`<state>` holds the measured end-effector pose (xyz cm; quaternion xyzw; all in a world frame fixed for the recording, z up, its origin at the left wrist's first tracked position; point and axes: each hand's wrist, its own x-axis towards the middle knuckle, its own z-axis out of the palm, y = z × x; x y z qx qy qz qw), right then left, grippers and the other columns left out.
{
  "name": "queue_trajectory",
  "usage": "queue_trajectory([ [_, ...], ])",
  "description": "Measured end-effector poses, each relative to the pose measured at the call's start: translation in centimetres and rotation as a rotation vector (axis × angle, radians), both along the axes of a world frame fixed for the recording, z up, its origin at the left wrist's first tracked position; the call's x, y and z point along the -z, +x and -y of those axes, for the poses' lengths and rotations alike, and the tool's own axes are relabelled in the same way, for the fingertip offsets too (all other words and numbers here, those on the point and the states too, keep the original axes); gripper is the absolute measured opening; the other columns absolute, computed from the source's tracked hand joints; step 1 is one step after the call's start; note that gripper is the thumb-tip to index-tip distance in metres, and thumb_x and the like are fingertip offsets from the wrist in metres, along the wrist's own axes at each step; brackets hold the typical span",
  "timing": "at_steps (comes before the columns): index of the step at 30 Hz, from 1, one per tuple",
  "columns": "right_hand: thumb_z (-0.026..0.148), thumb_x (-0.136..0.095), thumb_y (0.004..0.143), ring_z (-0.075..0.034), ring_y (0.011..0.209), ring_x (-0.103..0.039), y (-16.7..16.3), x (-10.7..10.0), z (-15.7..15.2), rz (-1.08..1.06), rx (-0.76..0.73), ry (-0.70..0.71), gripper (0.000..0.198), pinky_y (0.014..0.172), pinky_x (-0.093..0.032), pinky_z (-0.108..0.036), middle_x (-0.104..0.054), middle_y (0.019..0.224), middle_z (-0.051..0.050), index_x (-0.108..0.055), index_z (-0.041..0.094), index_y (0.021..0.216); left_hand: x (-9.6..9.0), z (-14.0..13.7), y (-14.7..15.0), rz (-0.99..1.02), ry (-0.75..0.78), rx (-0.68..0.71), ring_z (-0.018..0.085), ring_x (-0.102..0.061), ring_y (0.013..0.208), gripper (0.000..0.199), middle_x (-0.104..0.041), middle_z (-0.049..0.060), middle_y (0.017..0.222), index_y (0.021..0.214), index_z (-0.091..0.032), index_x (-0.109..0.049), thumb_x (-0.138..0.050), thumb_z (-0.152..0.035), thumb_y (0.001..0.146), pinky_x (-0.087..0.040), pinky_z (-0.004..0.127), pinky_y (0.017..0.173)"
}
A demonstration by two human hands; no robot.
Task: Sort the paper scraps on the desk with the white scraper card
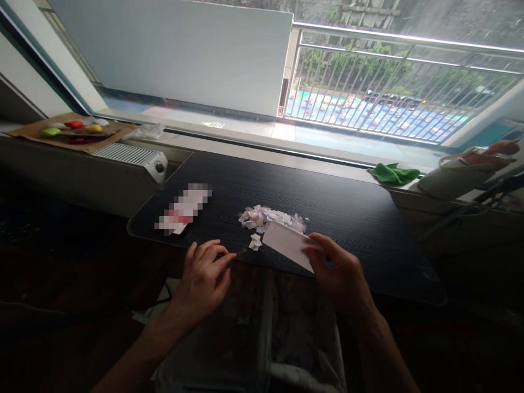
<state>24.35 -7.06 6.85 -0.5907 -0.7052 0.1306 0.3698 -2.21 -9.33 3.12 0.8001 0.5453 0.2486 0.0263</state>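
My right hand (333,265) grips a pale, stiff card (286,243) with a small dark hole near one corner. The card is tilted, its far end at the front of a heap of torn paper scraps (262,215) on the black table (327,191). A few scraps (255,242) lie apart, just left of the card. Over the table's near edge is my left hand (207,267), its index finger stretched towards those scraps and the thumb apart. It appears to hold nothing. At the table's left lies a blurred pinkish-white packet (186,207) with a red mark.
Below the near edge stands a clear plastic bin (266,327). A green cloth (393,173) and a pale bucket (454,174) are on the sill at right. At left, a radiator (131,155) and a brown sheet (30,130) bearing several coloured items line the window.
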Motion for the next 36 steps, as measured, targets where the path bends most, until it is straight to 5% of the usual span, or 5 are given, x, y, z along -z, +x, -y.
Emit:
queue_trajectory([
  [17, 0.029, -0.058, 0.083, -0.019, 0.076, -0.071, 0.3, -0.7, 0.5, 0.037, 0.060, -0.091, 0.026, 0.075, -0.055, -0.030, -0.077, 0.092, -0.004, -0.070, 0.022, 0.105, -0.8, -1.8, 3.0, -0.093, -0.081, 0.106, 0.033, -0.048, 0.122, 0.036, -0.062, 0.010, 0.107, 0.109, -0.023, -0.068, -0.049, -0.011, 0.082, -0.026, 0.068, 0.106],
  [22, 0.031, -0.058, 0.081, -0.020, 0.070, -0.069, 0.6, -0.8, 0.7, 0.028, 0.172, -0.067, 0.027, 0.070, -0.055, -0.032, -0.076, 0.084, -0.004, -0.071, 0.022, 0.102, -0.6, -1.6, 2.6, -0.101, -0.088, 0.068, 0.032, -0.048, 0.122, 0.034, -0.062, 0.011, 0.109, 0.108, -0.021, -0.068, -0.047, -0.012, 0.083, -0.027, 0.067, 0.106],
  [29, 0.030, -0.057, 0.084, -0.019, 0.071, -0.069, -0.4, -0.5, 0.0, 0.004, 0.023, -0.100, 0.028, 0.070, -0.055, -0.030, -0.077, 0.092, -0.005, -0.071, 0.022, 0.107, -0.9, -1.4, 2.5, -0.097, -0.109, 0.090, 0.032, -0.047, 0.124, 0.034, -0.062, 0.010, 0.110, 0.107, -0.023, -0.069, -0.049, -0.011, 0.082, -0.026, 0.068, 0.106],
  [36, 0.032, -0.059, 0.082, -0.019, 0.068, -0.068, 0.2, -1.2, 0.4, 0.009, 0.144, -0.094, 0.028, 0.068, -0.054, -0.031, -0.076, 0.087, -0.003, -0.071, 0.023, 0.105, -0.8, -1.3, 1.6, -0.054, -0.092, 0.030, 0.031, -0.049, 0.121, 0.033, -0.062, 0.011, 0.109, 0.108, -0.018, -0.067, -0.045, -0.015, 0.085, -0.027, 0.064, 0.108],
])
